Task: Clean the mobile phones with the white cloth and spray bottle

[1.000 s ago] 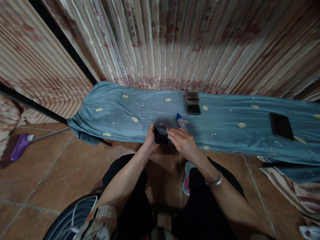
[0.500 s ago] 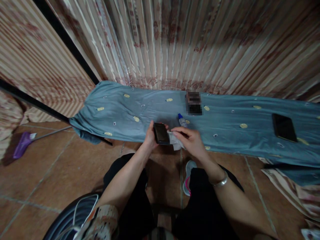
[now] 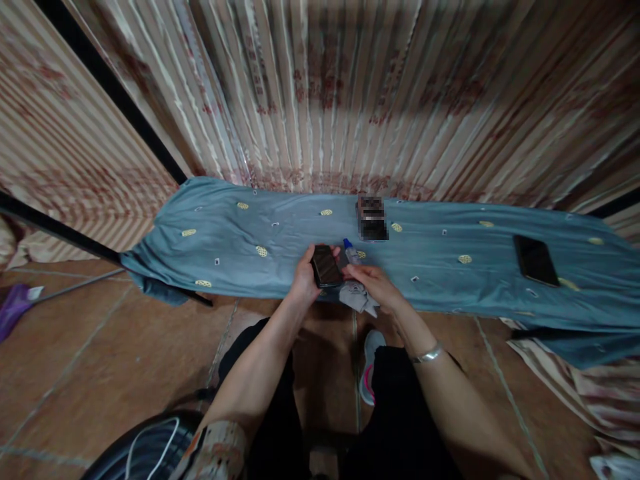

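My left hand [image 3: 306, 275] is closed around a dark, flat, phone-sized case [image 3: 327, 266], its glossy face tilted up toward me. The fingers grip its left side, and some fingertips show past its far right corner. Just to the right, my right hand [image 3: 373, 283] pinches a crumpled pale grey cloth [image 3: 356, 297] close to the case's lower right edge. Whether the cloth touches the case I cannot tell. Beyond the hands, a small clear bottle [image 3: 352, 253] with a blue cap lies on the blue-green cloth cover [image 3: 285, 230].
A pixelated dark object [image 3: 373, 219] sits toward the back of the narrow covered surface. Farther right lies a black phone or tablet [image 3: 536, 260]. Black poles [image 3: 115, 87] and a striped curtain [image 3: 310, 100] border it. A purple broom [image 3: 14, 308] rests on the tiled floor at left.
The camera view has shifted slightly. My right hand and the grey cloth sit a little lower beside the case, and the cloth is more bunched. The left hand still holds the case.
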A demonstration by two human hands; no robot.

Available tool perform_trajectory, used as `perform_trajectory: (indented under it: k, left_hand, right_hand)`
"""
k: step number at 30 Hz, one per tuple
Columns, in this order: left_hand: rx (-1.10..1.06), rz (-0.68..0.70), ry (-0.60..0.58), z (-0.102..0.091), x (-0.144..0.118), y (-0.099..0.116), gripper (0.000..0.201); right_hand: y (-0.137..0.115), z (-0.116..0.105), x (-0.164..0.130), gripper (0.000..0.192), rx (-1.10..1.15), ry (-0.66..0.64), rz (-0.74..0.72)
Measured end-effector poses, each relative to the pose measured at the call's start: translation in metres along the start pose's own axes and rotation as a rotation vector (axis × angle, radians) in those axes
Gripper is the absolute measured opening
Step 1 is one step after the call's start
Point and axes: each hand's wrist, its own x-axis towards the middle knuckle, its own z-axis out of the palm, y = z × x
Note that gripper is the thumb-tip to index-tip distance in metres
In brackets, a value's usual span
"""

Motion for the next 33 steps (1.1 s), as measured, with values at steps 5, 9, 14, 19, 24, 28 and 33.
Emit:
perform_trajectory:
  k: [5,9,14,19,24,28,33]
  left_hand:
    - [-0.01,0.02,-0.025,0.01,0.01,-0.007,0.028]
    - [-0.008,0.058,-0.034,0.018,0.019,-0.015,0.024]
    - [0.107,0.083,-0.078,0.028,0.026,-0.027,0.022]
    - [0.209,0.186,-0.129,0.031,0.04,-0.043,0.015]
    - [0.185,0.252,-0.076,0.034,0.052,-0.06,0.021]
    - [0.238,0.223,-0.053,0.034,0.057,-0.071,0.024]
    - [0.289,0.263,-0.083,0.03,0.069,-0.082,0.022]
  right_hand:
    - [0.0,0.006,-0.003,0.046,0.236,-0.039,0.138]
    - [0.001,0.003,-0.005,0.044,0.366,-0.01,0.179]
    - [0.004,-0.007,-0.007,0.04,0.378,0.041,0.181]
    - [0.001,-0.021,-0.009,0.039,0.357,0.097,0.108]
    - [-0.001,-0.042,0.002,0.04,0.32,0.245,0.004]
    - [0.001,-0.061,0.02,0.04,0.244,0.345,-0.056]
    - [0.009,-0.078,0.04,0.043,0.181,0.358,-0.087]
